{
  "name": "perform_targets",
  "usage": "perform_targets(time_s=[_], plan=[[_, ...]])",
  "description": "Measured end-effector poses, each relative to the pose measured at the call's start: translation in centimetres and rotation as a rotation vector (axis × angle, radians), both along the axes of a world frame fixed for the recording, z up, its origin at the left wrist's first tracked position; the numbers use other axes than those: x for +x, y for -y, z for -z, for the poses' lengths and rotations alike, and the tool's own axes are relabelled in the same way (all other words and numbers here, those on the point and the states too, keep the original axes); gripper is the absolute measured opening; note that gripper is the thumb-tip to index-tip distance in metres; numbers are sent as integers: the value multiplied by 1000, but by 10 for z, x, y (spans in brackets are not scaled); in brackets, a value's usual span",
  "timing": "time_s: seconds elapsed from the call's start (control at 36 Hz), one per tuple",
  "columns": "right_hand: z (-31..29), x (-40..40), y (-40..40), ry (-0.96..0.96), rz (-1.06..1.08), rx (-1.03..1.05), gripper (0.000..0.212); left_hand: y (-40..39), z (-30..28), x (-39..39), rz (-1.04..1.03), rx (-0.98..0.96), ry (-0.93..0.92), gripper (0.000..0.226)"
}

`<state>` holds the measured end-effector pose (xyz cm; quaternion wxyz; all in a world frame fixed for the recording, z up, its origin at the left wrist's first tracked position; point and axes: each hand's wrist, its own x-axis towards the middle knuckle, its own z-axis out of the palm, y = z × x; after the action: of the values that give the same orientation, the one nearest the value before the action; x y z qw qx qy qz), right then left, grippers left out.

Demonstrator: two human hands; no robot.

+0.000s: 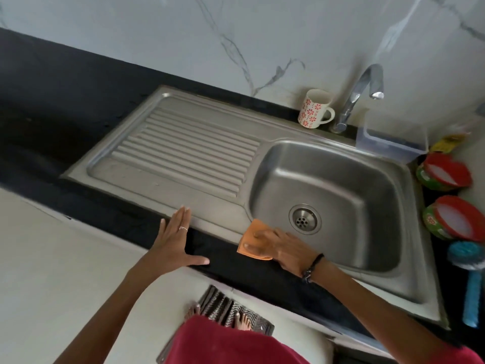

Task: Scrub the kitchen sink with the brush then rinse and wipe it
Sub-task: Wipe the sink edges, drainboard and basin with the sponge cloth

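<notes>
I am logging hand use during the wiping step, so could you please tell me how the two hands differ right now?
The left hand lies flat, fingers straight, on the black counter edge, holding nothing; the right hand presses an orange cloth on the sink rim. The left wears a ring, the right a dark wristband. Both rest at the front edge.

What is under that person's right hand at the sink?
A folded orange cloth lies under the right hand, pressed on the steel sink's front rim. The rim beneath the cloth is covered.

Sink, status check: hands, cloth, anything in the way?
Right hand presses orange cloth on sink front rim. Left hand flat on counter edge. Brush parked right. Nothing in the way.
</notes>
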<state>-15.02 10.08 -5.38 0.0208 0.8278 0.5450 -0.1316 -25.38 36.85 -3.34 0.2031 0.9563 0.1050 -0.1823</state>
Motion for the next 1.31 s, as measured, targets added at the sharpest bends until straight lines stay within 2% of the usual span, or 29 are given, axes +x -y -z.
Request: perform_targets(time_s=[0.14,0.22,0.36,0.53,0.58,0.67,0.69,0.75,0.81,0.89,1.17,1.22,1.31], plan=[[4,5,-20,-36,-36,69,94,-4,2,-4,-83,6,62,129],[8,6,-35,-42,-62,76,96,-10,5,-5,-124,-5,80,138],[13,12,-61,-50,-91,84,103,-24,8,-10,-186,-33,140,129],[14,19,-107,-37,-111,112,107,-48,10,-19,-254,-33,184,128],[13,14,-128,-76,-86,128,103,-60,10,-21,-259,-44,172,130],[7,10,-155,-97,-53,176,71,-81,10,-21,-261,-51,167,131],[4,9,-162,-110,-55,193,70,-88,8,-20,-260,-59,170,132],[5,8,-179,-86,-44,168,87,-102,6,-20,-256,-80,171,133],[7,9,-194,-25,-47,94,95,-118,5,-21,-247,-108,179,132],[8,5,-226,25,-50,33,94,-142,5,-20,-232,-136,170,134],[10,4,-317,127,-69,86,89,-224,-4,-8,-166,-131,148,136],[13,3,-328,151,-86,106,83,-234,-7,-8,-167,-138,134,136],[17,2,-342,240,-85,120,55,-252,-8,-9,-174,-135,114,136]])
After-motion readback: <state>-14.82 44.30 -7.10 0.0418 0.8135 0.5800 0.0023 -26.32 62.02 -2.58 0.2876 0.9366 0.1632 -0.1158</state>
